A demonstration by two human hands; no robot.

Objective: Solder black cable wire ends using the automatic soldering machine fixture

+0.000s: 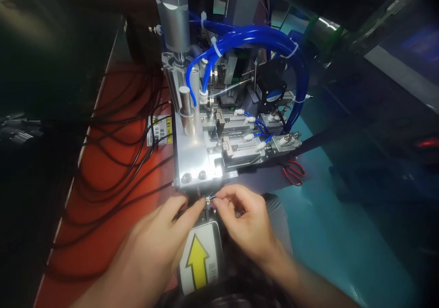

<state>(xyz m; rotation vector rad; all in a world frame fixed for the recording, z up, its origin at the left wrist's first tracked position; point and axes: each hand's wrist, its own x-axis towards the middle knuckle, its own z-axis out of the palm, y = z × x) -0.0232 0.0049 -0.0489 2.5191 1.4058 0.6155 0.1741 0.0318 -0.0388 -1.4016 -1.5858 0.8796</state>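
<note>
My left hand [174, 218] is closed in a pinch, thumb and forefinger pressed together at a small bunch of thin wires [208, 200]. From the right, my right hand [245, 209] pinches the fine wire ends between thumb and forefinger. White, bluish and reddish strands show between the fingertips; how they are joined is too small to tell. Just beyond both hands stands a silver metal machine block [195, 164] with two round bolts on its front edge. Below the wires lies a white label plate [202, 257] bearing a yellow arrow.
Several black cables [133, 148] loop over the red surface [113, 180] at left, near a warning label [159, 130]. Blue air hoses [254, 35] arch over pneumatic cylinders [243, 150]. Red-handled pliers [294, 173] lie on the right. A teal floor [329, 235] extends beyond.
</note>
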